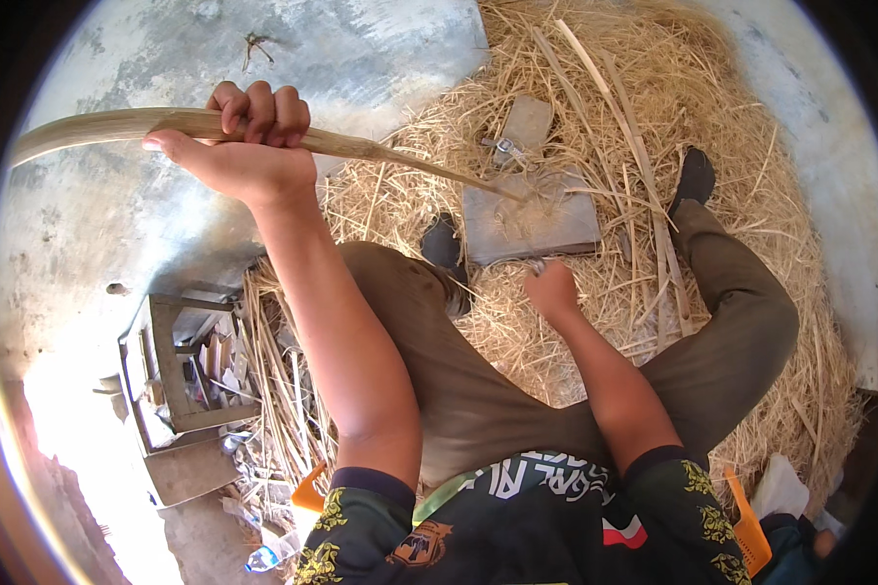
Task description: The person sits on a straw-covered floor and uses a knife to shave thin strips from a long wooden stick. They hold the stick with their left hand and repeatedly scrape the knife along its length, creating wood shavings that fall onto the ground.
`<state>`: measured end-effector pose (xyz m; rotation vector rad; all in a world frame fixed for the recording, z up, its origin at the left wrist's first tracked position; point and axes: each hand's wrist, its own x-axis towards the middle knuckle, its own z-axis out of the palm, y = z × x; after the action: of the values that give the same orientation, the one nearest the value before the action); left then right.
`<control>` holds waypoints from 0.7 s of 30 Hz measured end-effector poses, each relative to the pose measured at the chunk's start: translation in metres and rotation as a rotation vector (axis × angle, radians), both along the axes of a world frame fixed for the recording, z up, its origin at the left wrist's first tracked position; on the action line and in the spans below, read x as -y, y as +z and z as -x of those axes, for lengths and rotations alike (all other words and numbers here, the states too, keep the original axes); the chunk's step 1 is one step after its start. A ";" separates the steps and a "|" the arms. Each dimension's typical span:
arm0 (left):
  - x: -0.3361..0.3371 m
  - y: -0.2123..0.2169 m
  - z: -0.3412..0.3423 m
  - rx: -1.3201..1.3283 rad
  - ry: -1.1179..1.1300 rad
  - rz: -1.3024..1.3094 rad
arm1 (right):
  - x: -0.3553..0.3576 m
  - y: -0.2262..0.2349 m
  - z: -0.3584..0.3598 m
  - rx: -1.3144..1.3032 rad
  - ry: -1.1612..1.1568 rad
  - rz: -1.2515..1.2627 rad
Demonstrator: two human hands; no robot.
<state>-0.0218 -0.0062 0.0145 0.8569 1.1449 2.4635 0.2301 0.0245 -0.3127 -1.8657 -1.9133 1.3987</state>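
Observation:
High at the left, my left hand [254, 141] is wrapped round a long pale strip, seemingly bamboo [361, 148]. The strip bends toward the left rim, and its narrow end slants down to the flat grey block [566, 226] on the floor. Just in front of that block, my right hand [554, 291] is closed in a fist. A small dark metallic bit shows at its fingers; the rest of what it holds is hidden. Behind the block lies a smaller brownish block [527, 119] with a small metal piece [507, 148] beside it.
Pale shavings [390, 210] cover the floor round my spread legs. Long loose strips [634, 136] lie right of the block. To the left stand a wooden frame [171, 370] with scraps in it, a bundle of sticks [273, 341] and a plastic bottle [268, 558]. Walls rise on both sides.

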 end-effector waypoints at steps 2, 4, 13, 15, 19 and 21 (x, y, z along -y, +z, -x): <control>-0.002 0.001 -0.003 0.067 0.016 -0.007 | -0.003 -0.045 -0.018 0.077 -0.146 0.224; -0.002 0.002 -0.004 0.064 0.047 0.001 | 0.000 -0.039 -0.017 0.109 -0.130 0.112; -0.004 -0.002 0.007 0.048 0.058 -0.003 | 0.008 0.015 0.016 0.008 -0.002 -0.055; -0.005 0.000 0.007 0.078 0.093 -0.004 | 0.011 -0.015 0.006 0.017 -0.101 0.048; -0.005 0.000 0.007 0.095 0.153 -0.005 | 0.006 -0.064 -0.012 0.012 -0.120 0.019; -0.005 -0.001 0.006 0.067 0.176 -0.013 | 0.000 -0.045 0.001 -0.075 -0.090 0.047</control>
<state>-0.0275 -0.0010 0.0135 0.6977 1.2304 2.6210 0.2294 0.0248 -0.3577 -1.8662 -1.7547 1.4754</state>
